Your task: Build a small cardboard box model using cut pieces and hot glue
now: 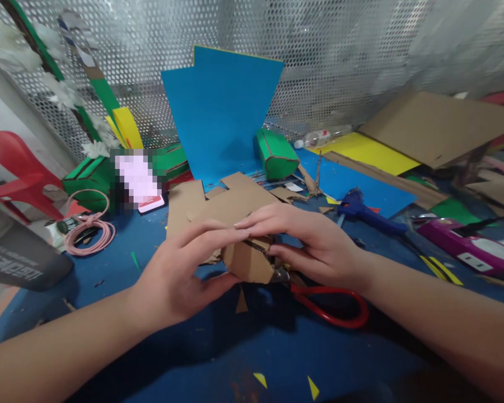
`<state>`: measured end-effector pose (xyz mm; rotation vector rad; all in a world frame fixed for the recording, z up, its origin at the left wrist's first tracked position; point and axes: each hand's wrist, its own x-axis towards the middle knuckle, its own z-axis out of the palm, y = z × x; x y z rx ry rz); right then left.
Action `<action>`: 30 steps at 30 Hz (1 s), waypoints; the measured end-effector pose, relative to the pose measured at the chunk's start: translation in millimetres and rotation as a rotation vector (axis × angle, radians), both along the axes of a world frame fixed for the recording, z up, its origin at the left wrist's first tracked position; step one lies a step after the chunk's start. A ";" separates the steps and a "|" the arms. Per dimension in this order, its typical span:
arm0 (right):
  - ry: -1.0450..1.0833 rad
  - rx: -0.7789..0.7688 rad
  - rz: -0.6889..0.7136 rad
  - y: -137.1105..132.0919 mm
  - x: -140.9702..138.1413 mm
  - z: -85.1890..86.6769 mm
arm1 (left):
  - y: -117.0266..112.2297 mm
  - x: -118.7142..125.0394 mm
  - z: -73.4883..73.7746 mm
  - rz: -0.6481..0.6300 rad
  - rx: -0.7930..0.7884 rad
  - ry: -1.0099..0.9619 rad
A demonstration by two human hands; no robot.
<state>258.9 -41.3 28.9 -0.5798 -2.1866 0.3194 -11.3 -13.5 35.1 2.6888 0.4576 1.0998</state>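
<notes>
Between my two hands is a small piece of brown cardboard [247,262] with cut, angled edges and a layered upper side. My left hand [182,268] grips it from the left, fingers over the top and thumb beneath. Curled against its top and right side is my right hand [308,240], closed on the same piece. Scissors with red handles [344,322] lie under the right hand, their blades mostly hidden. Behind the hands rests a larger cut cardboard sheet [235,201]. A small cardboard triangle [242,302] is on the blue table just below the piece.
A blue glue gun [372,215] and a purple power strip [466,243] lie to the right. At the left are a grey bottle [21,246], a coiled pink cable [90,235] and a phone [136,179]. Blue boards [227,106] and a green block [276,154] stand behind.
</notes>
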 end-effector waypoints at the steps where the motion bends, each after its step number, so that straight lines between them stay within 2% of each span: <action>1: 0.006 -0.001 -0.002 0.0 -0.6 -0.5 | 0.3 -0.1 0.0 -0.008 0.002 0.002; 5: 0.029 0.004 -0.038 -1.1 -3.8 -3.4 | 1.2 -1.4 -1.3 -0.022 -0.008 0.021; 9: 0.053 0.027 -0.132 -2.8 -1.8 -3.6 | 8.3 -6.3 -6.5 -0.026 -0.055 0.002; 15: 0.150 0.094 -0.294 14.5 30.7 -2.8 | 35.9 -14.8 -18.5 -0.131 -0.329 -0.213; 18: 0.084 0.096 -0.253 25.7 44.2 -1.3 | 44.1 -18.1 -17.1 -0.090 -0.413 -0.255; 21: 0.063 0.061 -0.172 27.5 43.8 2.2 | 47.2 -23.7 -11.5 -0.015 -0.426 -0.266; 27: 0.263 -0.192 -0.159 15.4 25.5 9.0 | 49.4 -33.7 -6.3 0.052 -0.487 -0.311; 30: 0.374 -0.460 -0.121 15.6 21.3 7.6 | 49.1 -33.5 -8.5 0.096 -0.512 -0.359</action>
